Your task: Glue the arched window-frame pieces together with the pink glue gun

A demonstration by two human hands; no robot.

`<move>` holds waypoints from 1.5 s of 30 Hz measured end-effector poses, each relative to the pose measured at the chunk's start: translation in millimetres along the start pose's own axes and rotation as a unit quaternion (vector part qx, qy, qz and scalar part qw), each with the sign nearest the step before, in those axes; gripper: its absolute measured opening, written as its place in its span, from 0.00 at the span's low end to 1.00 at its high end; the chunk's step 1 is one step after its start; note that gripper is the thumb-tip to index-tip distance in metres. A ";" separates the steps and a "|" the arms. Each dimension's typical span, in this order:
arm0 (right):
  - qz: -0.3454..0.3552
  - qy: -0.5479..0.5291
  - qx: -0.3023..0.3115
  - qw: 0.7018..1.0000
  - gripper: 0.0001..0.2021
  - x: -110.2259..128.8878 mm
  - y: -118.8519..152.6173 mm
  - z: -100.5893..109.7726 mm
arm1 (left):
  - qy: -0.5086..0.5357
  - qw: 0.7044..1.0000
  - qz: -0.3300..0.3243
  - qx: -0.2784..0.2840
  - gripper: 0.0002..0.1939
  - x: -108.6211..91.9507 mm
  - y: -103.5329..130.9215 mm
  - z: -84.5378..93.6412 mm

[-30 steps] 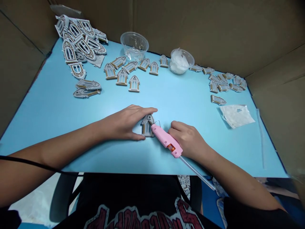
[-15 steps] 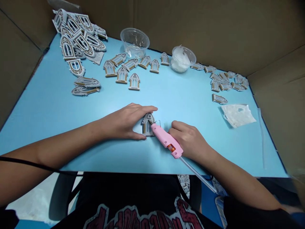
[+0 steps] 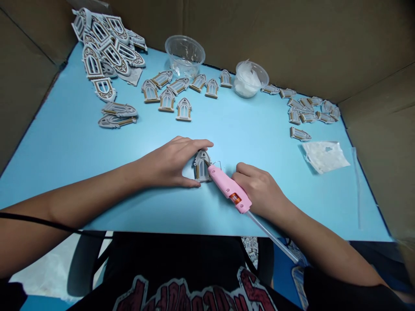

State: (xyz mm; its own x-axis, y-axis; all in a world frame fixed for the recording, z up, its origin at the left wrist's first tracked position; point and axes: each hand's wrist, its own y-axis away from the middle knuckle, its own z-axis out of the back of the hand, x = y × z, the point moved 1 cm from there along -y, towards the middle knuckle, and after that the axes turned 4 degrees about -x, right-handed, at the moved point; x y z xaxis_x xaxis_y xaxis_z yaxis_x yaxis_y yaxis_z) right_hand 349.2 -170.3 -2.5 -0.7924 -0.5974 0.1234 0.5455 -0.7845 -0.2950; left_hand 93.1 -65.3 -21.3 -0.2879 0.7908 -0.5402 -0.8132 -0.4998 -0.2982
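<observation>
My left hand (image 3: 177,160) steadies a small grey-white arched window piece (image 3: 201,172) on the blue table, thumb at its base and index finger at its pointed top. A pink hot glue gun (image 3: 229,188) is gripped in my right hand (image 3: 257,186), fingers wrapped round its handle. Its metal nozzle is over the upper middle of the piece; whether the two touch I cannot tell. A clear glue stick (image 3: 274,236) sticks out of the gun's back end toward the table's front edge.
Larger arched frames (image 3: 112,56) are heaped at the back left. Several small window pieces (image 3: 167,100) lie mid-back, others (image 3: 300,134) at the right. Two clear tubs (image 3: 185,45) (image 3: 259,73) stand along the cardboard wall (image 3: 292,39). A white packet (image 3: 327,157) lies at the right.
The glue gun and its nozzle have shifted slightly right and up over the window piece. Both hands keep their hold, and the whole view has moved a little.
</observation>
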 end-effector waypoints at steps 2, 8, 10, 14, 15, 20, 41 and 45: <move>-0.003 -0.009 0.001 1.000 0.14 0.0 0.1 -0.5 | -0.003 1.000 -0.005 -0.012 0.44 -1.5 -0.2 0.7; -0.017 -0.039 0.016 0.999 0.12 0.2 0.2 -0.6 | -0.019 0.999 -0.013 -0.034 0.43 -3.4 -0.2 -0.9; -0.020 -0.041 0.015 0.999 0.12 0.0 0.0 -0.6 | -0.023 0.999 -0.012 -0.039 0.43 -3.6 -0.3 -1.5; -0.016 -0.047 0.016 0.999 0.12 -0.1 -0.9 -1.6 | -0.029 0.998 -0.013 -0.048 0.42 -4.3 -0.1 -2.0; -0.015 -0.048 0.016 0.999 0.11 0.0 -1.0 -1.7 | -0.030 0.998 -0.015 -0.048 0.42 -4.4 0.1 -2.0; -0.014 -0.041 0.011 0.999 0.11 0.2 0.0 -0.6 | -0.032 0.998 -0.018 -0.048 0.42 -3.5 0.7 -1.7; -0.019 -0.027 0.001 0.999 0.11 0.7 0.7 1.6 | -0.084 0.989 -0.049 -0.110 0.31 -13.1 3.0 -5.1; -0.023 -0.027 0.001 0.999 0.11 0.6 0.9 1.8 | -0.097 0.988 -0.048 -0.113 0.28 -14.9 2.4 -5.3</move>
State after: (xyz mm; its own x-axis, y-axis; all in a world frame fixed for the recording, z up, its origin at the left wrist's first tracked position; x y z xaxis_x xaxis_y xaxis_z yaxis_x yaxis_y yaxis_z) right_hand 349.7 -171.7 -1.0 -0.8001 -0.5696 0.1883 0.5101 -0.8111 -0.2862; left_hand 98.1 -80.1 -18.1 -0.3251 0.8799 -0.3466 -0.7135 -0.4688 -0.5208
